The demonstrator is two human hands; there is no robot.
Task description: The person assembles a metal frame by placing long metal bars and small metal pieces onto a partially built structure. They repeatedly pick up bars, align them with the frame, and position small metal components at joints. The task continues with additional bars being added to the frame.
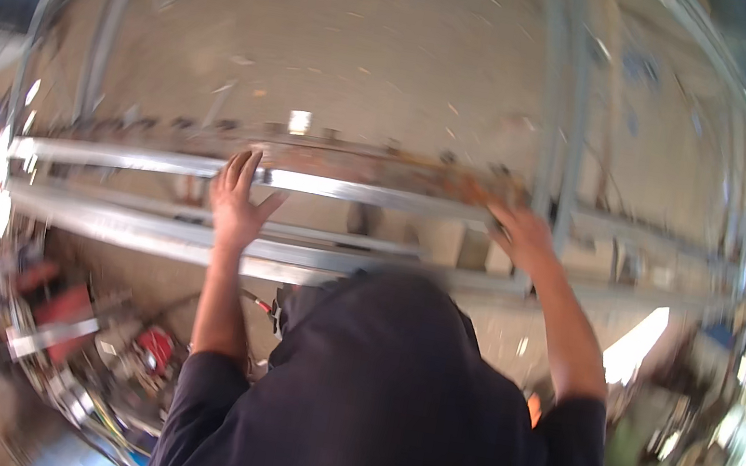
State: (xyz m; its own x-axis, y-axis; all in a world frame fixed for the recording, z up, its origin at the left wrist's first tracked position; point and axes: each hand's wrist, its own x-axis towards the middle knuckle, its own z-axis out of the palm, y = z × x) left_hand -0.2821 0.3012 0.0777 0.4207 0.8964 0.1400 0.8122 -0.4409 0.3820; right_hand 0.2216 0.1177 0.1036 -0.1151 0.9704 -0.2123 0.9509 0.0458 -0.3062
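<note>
My left hand (238, 207) is over a long, shiny metal rail (131, 158) that runs across in front of me. Its fingers stretch forward and the thumb stands apart. Toward the rail's right end is my right hand (521, 237), fingers reaching left and slightly apart, close to an upright metal post (559, 165). Motion blurs this hand, and whether it presses on the rail I cannot tell. Nearer to my body, a second metal bar (150, 225) runs roughly parallel to the first.
Beyond the rail lies a brown surface (371, 57) with scattered bits and a row of small dark pieces along its near edge. Another upright post (114, 16) stands at the left. Cluttered tools and parts (101, 346) lie at the lower left, more clutter (672, 437) at the lower right.
</note>
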